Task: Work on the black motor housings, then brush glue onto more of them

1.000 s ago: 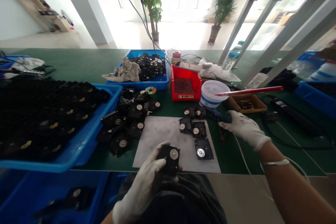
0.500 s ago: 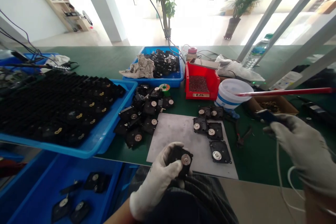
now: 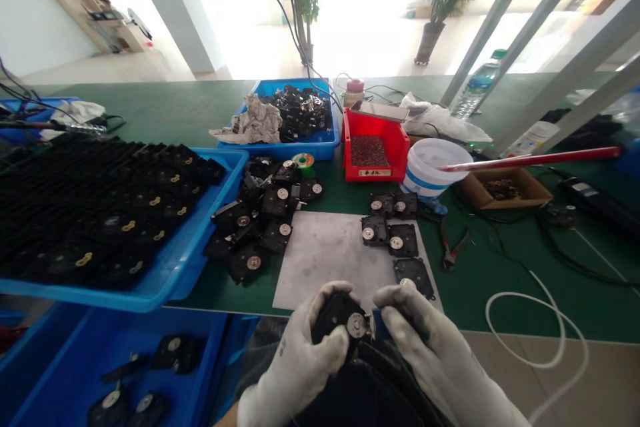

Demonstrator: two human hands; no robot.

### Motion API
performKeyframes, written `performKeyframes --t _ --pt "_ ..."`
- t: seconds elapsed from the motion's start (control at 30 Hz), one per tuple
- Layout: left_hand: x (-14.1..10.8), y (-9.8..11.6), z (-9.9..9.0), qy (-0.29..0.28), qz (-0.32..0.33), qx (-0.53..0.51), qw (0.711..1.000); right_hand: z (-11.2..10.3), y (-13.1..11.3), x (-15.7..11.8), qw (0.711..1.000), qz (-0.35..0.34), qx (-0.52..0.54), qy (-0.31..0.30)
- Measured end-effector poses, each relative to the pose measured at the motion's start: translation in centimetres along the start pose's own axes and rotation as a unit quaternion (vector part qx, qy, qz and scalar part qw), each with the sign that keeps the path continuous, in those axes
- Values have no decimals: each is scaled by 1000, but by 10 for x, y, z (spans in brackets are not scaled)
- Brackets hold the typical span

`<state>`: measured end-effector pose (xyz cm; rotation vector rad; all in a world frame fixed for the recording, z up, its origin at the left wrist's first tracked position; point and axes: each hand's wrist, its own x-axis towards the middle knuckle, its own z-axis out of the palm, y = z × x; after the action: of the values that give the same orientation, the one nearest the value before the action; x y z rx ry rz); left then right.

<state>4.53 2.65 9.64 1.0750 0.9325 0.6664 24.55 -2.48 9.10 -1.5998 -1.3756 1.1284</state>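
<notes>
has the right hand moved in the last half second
Yes, the right hand has moved left, from in front of the cardboard box to the near edge of the white sheet.

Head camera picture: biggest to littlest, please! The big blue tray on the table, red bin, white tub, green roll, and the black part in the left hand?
1. Big blue tray
2. Red bin and white tub: too alike to rank
3. Black part, probably: nearer the camera, partly covered by the left hand
4. Green roll
</notes>
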Motion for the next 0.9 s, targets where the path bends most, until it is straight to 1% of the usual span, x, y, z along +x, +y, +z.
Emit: performKeyframes --t 0.07,0.17,0.37,0.53,0.73,0.83,0.9 --pt "0 2 0 -1 4 13 1000 2 -9 1 1000 -11 13 7" --pt "0 5 0 0 3 31 1000 5 -19 -2 999 -30 27 32" --pt "0 5 -1 15 -2 63 998 14 -16 -3 994 -72 1 85" --pt "-1 1 -2 18 -14 54 998 12 -17 -5 993 -78 -31 82" --pt "0 1 -1 20 -21 30 999 10 -22 -5 990 -108 -42 84" --pt "0 4 0 16 -15 20 1000 9 -23 -5 989 -111 -29 89" --pt "-1 6 1 12 -22 11 1000 8 -23 -6 990 -108 -7 94"
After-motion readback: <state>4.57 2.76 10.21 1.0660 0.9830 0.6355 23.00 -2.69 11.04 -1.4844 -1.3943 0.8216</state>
